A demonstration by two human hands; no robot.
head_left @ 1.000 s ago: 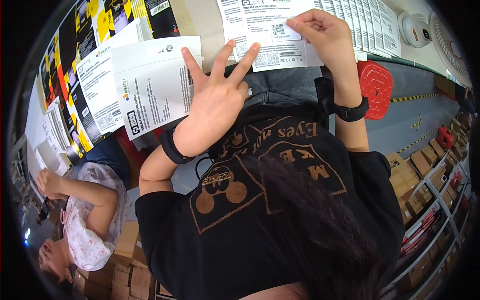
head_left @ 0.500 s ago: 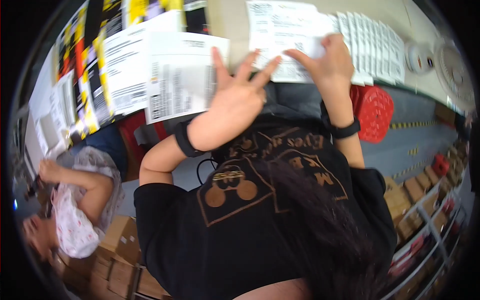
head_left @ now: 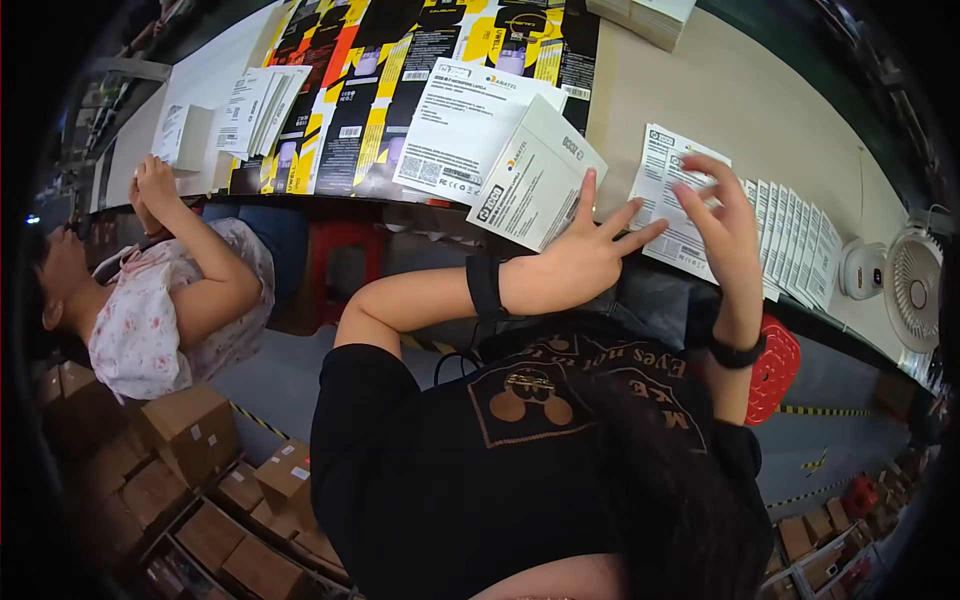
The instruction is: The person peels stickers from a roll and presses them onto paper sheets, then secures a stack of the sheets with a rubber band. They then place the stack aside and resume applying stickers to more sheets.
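My left hand (head_left: 565, 265) is open, its fingers spread between two white printed leaflets. One fingertip rests at the edge of the tilted leaflet (head_left: 535, 180), and the other fingers reach toward the leaflet (head_left: 665, 215) on its right. The tilted leaflet overlaps a larger stack of white printed sheets (head_left: 465, 105). Over the right-hand leaflet hovers my right hand (head_left: 725, 215), open, fingers bent and apart, with nothing visible in them. Beside it lies a fanned row of similar leaflets (head_left: 800, 240).
Yellow-and-black printed sheets (head_left: 350, 110) cover the table's left part. A small white fan (head_left: 912, 285) stands at the right end, and a paper stack (head_left: 645, 20) at the back. A co-worker (head_left: 180, 280) sits at left. A red stool (head_left: 772, 370) is below the table edge.
The view has shifted, bringing more of the table into sight. My right hand's fingers have lifted and bent above the leaflet. The left hand stays spread, by the tilted leaflet's edge.
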